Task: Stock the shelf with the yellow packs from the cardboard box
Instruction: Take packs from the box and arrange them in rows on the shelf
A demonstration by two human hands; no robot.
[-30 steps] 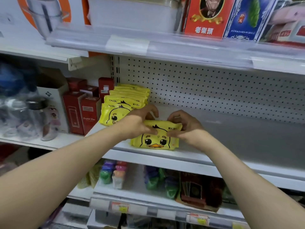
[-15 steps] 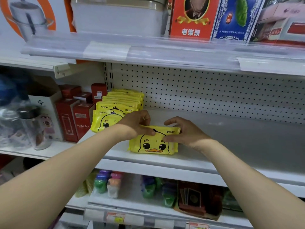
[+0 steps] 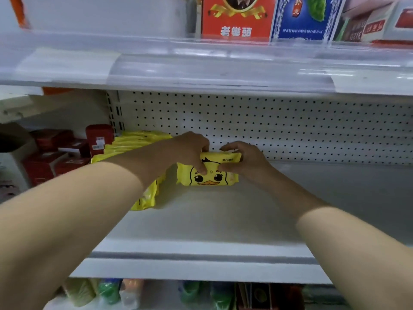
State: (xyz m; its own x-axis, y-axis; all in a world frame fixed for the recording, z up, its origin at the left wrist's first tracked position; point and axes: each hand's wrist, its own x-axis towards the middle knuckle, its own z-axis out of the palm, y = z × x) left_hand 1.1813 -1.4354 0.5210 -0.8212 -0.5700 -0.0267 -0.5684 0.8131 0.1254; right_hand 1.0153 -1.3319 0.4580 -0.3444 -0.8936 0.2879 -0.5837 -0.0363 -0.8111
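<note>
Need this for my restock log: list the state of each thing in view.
Duck pack: standing on edge on the shelf, face forward, held.
Left hand grip: curled round the pack's top left.
Right hand grip: curled round its top right.
Yellow pack row: standing, left of it.
Red boxes: closed.

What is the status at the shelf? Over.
Grip on one yellow pack: left hand, right hand. Pack upright on shelf. At its left, stocked packs; nothing blocks.
</note>
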